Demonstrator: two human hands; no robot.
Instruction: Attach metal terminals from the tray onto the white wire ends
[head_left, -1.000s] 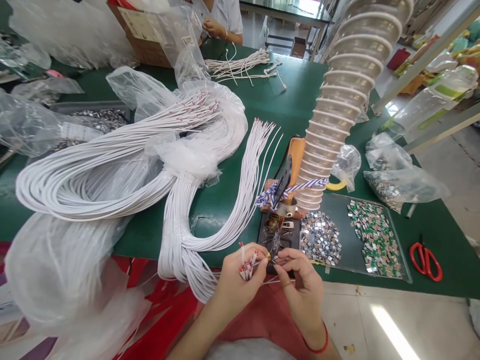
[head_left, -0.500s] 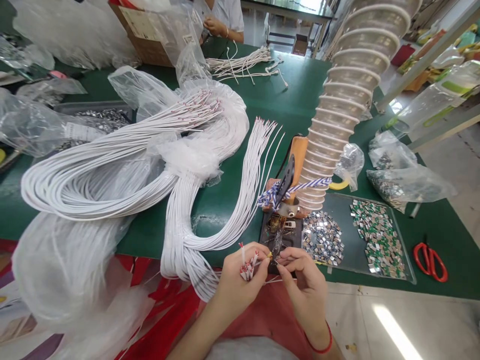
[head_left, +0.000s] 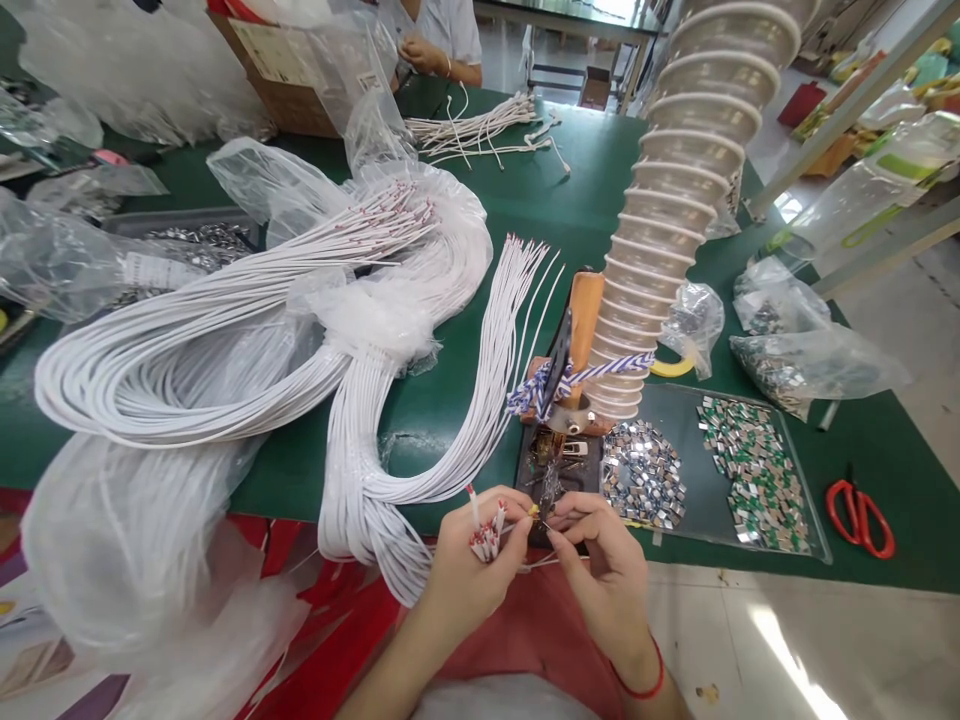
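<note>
My left hand is closed around a small bunch of white cables with red ends poking up from the fist. Between its thumb and forefinger shows a small yellow piece. Close by on the right, my right hand pinches at something too small to make out. Both sets of fingertips meet at the front of a dark soldering fixture under an orange bracket tied with blue-and-white cord. Left of the hands, a bundle of white cables curves over the green table.
A ribbed clear hose rises behind the fixture. To the right, a tray carries metal connectors and small green boards; red-handled scissors lie beyond. Larger cable coils fill the left. Across the table sits another person.
The whole view has shifted slightly, so things appear a little further left. Both hands keep nearly the same pose at the fixture.
</note>
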